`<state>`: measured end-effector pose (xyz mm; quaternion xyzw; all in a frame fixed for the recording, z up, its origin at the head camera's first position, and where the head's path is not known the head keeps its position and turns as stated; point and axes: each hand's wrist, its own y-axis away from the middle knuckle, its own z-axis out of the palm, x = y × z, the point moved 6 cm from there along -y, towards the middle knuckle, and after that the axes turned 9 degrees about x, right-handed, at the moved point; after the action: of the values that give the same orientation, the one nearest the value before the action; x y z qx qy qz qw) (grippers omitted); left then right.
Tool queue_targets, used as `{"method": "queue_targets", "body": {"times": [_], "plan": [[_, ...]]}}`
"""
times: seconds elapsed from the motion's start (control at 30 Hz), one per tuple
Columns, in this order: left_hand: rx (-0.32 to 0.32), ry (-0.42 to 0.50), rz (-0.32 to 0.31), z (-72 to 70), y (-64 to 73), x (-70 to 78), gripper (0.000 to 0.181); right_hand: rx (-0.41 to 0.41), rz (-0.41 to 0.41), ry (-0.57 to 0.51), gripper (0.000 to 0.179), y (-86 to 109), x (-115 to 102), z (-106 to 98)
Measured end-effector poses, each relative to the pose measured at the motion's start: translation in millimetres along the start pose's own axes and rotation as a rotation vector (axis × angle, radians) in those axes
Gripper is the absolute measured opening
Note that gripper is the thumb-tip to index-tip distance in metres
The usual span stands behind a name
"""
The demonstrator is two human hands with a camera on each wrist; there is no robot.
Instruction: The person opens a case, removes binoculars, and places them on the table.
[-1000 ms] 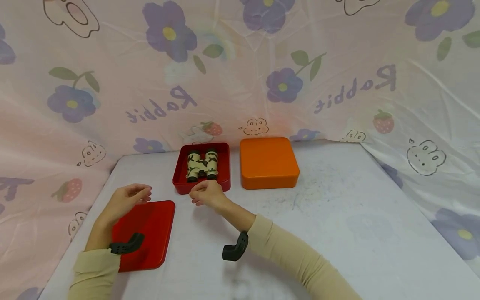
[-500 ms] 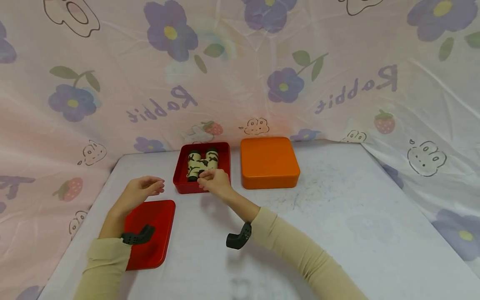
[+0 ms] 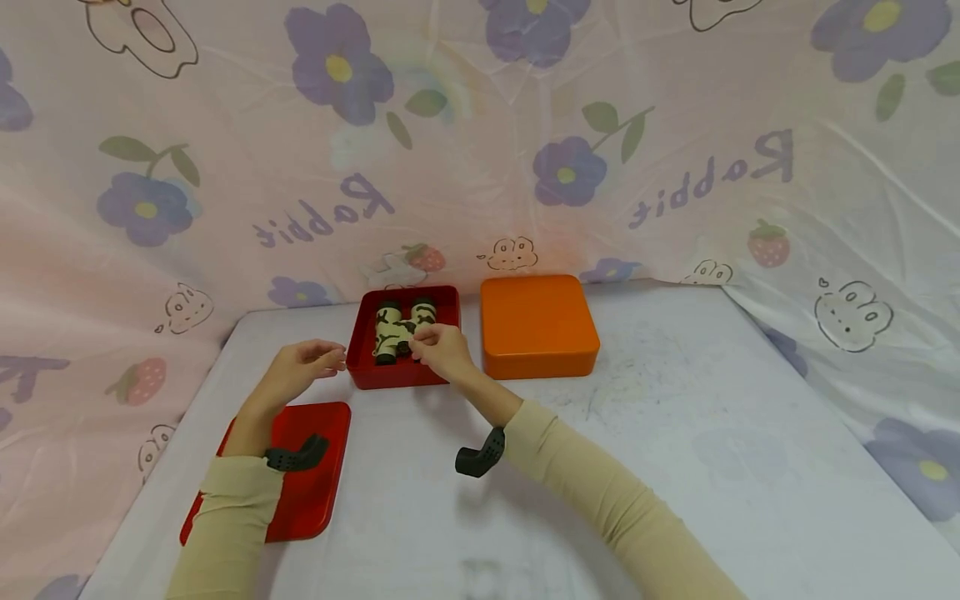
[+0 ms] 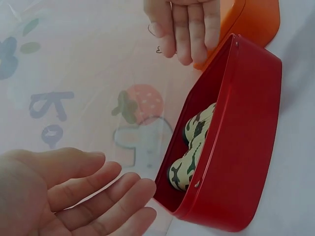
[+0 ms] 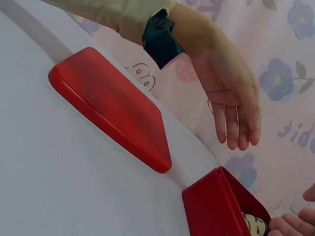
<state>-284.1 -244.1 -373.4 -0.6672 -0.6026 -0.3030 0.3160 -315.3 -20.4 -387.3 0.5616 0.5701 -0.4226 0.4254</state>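
A camouflage-patterned pair of binoculars (image 3: 389, 323) lies in an uncovered red box (image 3: 386, 377) towards the back of the table. My left hand (image 3: 303, 367) is just off the box's left front corner, its fingers loosely extended and holding nothing. Over the box's right front part hovers my right hand (image 3: 447, 352), hiding part of the binoculars in the head view. In the left wrist view the right hand's (image 4: 184, 29) fingers hang straight above the box, apart from the binoculars. A red lid (image 3: 315, 475) rests on the table below my left forearm.
An orange box (image 3: 536, 321) with its lid on stands right of the red one. Behind both hangs a patterned curtain (image 3: 465, 192) with flowers and rabbits. The table (image 3: 675, 467) has a white cover with faint smudges.
My left hand has moved right and away from me, reaching the red box's corner. The right hand has shifted forward and right over the box. Boxes, lid and binoculars stay put.
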Motion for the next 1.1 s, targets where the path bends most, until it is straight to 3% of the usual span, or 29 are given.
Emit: {"method": "queue_targets", "body": {"times": [0.43, 0.87, 1.1], "plan": [[0.074, 0.096, 0.038, 8.6, -20.7, 8.3, 0.042, 0.051, 0.173, -0.129, 0.031, -18.8, 14, -3], [0.190, 0.197, -0.049, 21.7, -39.5, 3.7, 0.040, 0.057, 0.246, -0.123, 0.036, -28.6, 22, -7], [0.199, 0.154, -0.108, 34.8, -49.7, -1.6, 0.042, 0.046, 0.264, -0.114, 0.038, -34.8, 26, -5]]}}
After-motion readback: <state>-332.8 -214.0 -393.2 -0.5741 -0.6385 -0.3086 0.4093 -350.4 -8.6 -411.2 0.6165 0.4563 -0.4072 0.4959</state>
